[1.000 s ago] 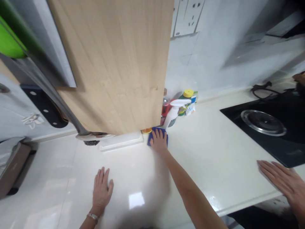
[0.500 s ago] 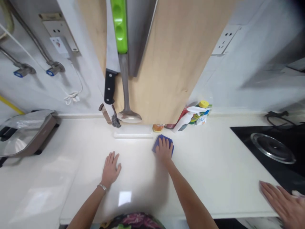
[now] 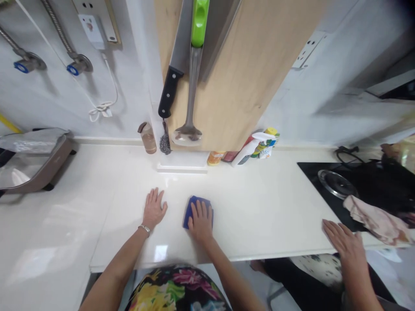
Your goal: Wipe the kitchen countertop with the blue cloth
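The right hand [image 3: 201, 219] lies flat, fingers slightly spread, on a blue cloth [image 3: 187, 217], mid-surface [image 3: 256, 203] between the front edge and an orange jar [image 3: 214, 158]. The left hand [image 3: 154, 210] rests palm down, spread, holding nothing. Bare room stretches right toward the stove [image 3: 372, 177]. Fingers hide much of the cloth; the pan [image 3: 53, 170] is cut off.

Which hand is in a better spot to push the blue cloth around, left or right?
Probably the right hand: it lies on top of the blue cloth, fingers spread over it. The left hand is apart from the cloth, palm down on the white counter.
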Motion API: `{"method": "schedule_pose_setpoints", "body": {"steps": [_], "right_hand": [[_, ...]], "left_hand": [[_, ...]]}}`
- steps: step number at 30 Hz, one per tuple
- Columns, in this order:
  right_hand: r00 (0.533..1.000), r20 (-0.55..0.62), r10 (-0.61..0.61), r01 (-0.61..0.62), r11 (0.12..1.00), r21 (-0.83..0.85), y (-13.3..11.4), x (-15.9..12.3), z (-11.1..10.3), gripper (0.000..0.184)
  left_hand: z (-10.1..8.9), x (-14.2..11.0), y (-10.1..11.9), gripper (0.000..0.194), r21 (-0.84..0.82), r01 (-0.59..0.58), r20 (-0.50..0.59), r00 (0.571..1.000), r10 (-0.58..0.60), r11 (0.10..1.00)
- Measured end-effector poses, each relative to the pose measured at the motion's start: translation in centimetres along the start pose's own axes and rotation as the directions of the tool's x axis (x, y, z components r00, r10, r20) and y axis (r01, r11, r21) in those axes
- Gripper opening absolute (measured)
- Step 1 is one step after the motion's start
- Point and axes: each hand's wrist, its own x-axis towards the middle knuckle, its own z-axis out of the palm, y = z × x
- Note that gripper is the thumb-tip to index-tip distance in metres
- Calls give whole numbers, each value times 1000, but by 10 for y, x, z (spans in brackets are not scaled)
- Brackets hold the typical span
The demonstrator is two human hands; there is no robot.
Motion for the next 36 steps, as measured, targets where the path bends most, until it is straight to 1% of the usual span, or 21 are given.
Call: {"method": "schedule_pose_setpoints", "body": {"steps": [4, 8, 11, 14, 16, 18, 20, 22, 24, 26, 30, 33, 36], "right_hand": [[998, -12, -56, 56, 998, -19, 2, -45, -3, 65], [994, -7, -106, 106, 994, -33, 23, -83, -7, 65], [996, -9, -94, 94, 994, -50, 47, -96, -9, 62], [999, -32, -26, 23, 997, -78, 74, -94, -9, 59], [998, -39, 45, -49, 993, -103, 91, -87, -9, 58], [993, -29, 118, -120, 984, -132, 107, -77, -10, 58], [985, -1, 173, -171, 972, -159, 120, -66, -10, 58], [977, 31, 211, -202, 963, -177, 131, -54, -10, 58], [968, 43, 248, -236, 953, -188, 137, -40, -8, 59], [956, 34, 292, -280, 939, -197, 139, -24, -5, 60], [915, 17, 402, -393, 902, -179, 132, 14, 2, 62], [891, 4, 453, -448, 882, -144, 120, 48, 6, 63], [889, 6, 458, -455, 884, -109, 100, 83, 8, 63]], "left_hand": [[2, 0, 0, 55, -6, 0, -4, 1000, 0, 1000], [5, -2, -1, 55, -16, 9, 5, 1000, -9, 1000], [5, -2, -3, 54, -19, 10, 17, 1000, -9, 1000], [-1, 0, -14, 53, -32, -39, 64, 997, 41, 999], [-9, 2, -28, 52, -44, -87, 97, 991, 91, 995], [-18, 1, -48, 52, -36, -96, 99, 990, 99, 995], [-25, -1, -70, 54, -11, -36, 69, 997, 37, 999], [-30, -5, -90, 57, 7, 61, 38, 997, -61, 998], [-31, -9, -103, 62, 19, 154, 21, 988, -154, 988], [-31, -12, -109, 67, 31, 206, 1, 979, -206, 978], [-31, -14, -104, 69, 46, 204, -33, 979, -203, 978], [-35, -12, -99, 68, 51, 207, -19, 978, -207, 977], [-38, -12, -97, 67, 43, 222, -10, 975, -222, 974]]}}
